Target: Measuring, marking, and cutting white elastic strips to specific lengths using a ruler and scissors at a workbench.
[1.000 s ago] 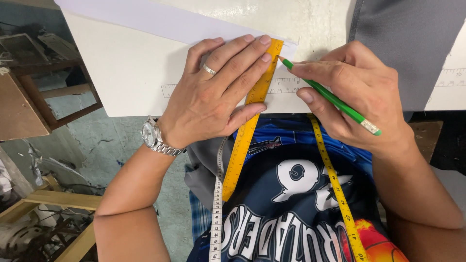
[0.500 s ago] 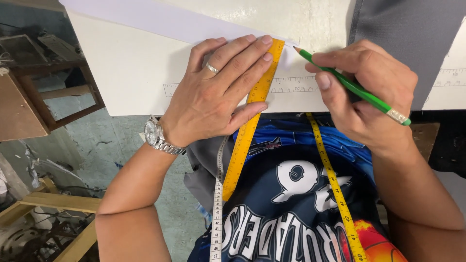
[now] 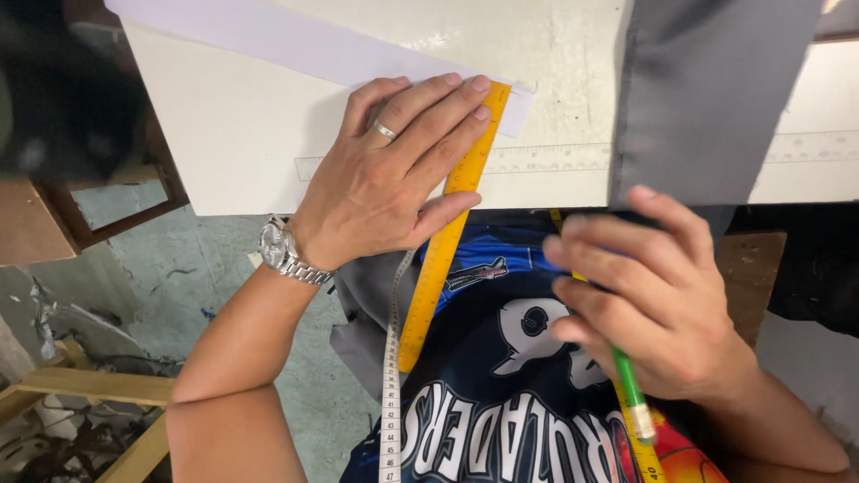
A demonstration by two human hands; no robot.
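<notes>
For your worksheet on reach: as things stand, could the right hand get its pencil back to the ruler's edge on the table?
Probably yes. The right hand holds the green pencil off the table, and nothing lies between it and the yellow ruler, which the left hand pins flat.

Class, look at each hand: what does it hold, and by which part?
The right hand grips a green pencil around its shaft, eraser end sticking out. The left hand presses the yellow ruler flat near its upper end.

We press our left hand [image 3: 394,174] flat on the yellow ruler [image 3: 450,224] at the table [image 3: 224,134] edge; at four o'clock our right hand [image 3: 653,295] clasps a green pencil [image 3: 631,394].
</notes>
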